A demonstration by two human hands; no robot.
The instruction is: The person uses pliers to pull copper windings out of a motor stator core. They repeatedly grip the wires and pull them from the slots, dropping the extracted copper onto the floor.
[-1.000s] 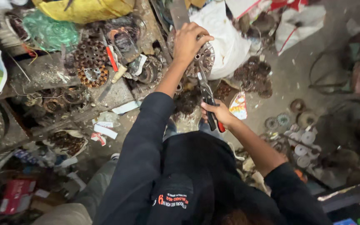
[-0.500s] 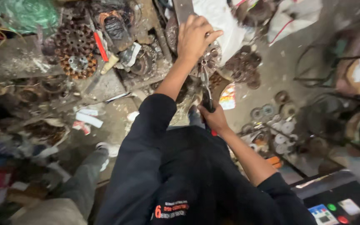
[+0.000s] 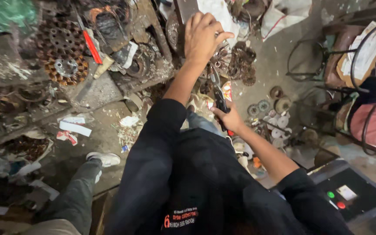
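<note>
My left hand [image 3: 203, 32] reaches out with the arm stretched and grips a round rusty metal part [image 3: 216, 54] at the edge of a cluttered workbench. My right hand [image 3: 227, 117] is lower and closer to my body, closed around the red and black handles of a pair of pliers [image 3: 218, 98]. The pliers point up toward the part under my left hand; whether the jaws touch it is hard to tell. My black sleeves and shirt fill the lower middle of the view.
The workbench [image 3: 96, 89] carries rusty gears and sprockets [image 3: 64, 48] and a red-handled tool [image 3: 91, 45]. More discs [image 3: 264, 106] and scrap litter the floor. Metal-framed chairs [image 3: 353, 78] stand at right, a box with coloured buttons [image 3: 347, 196] at lower right. My shoe [image 3: 105, 159] is at lower left.
The view has swung, so bench and hands sit higher and further right. Both hands keep the same grips; the pliers stay pointed at the part. The button box has come into view.
</note>
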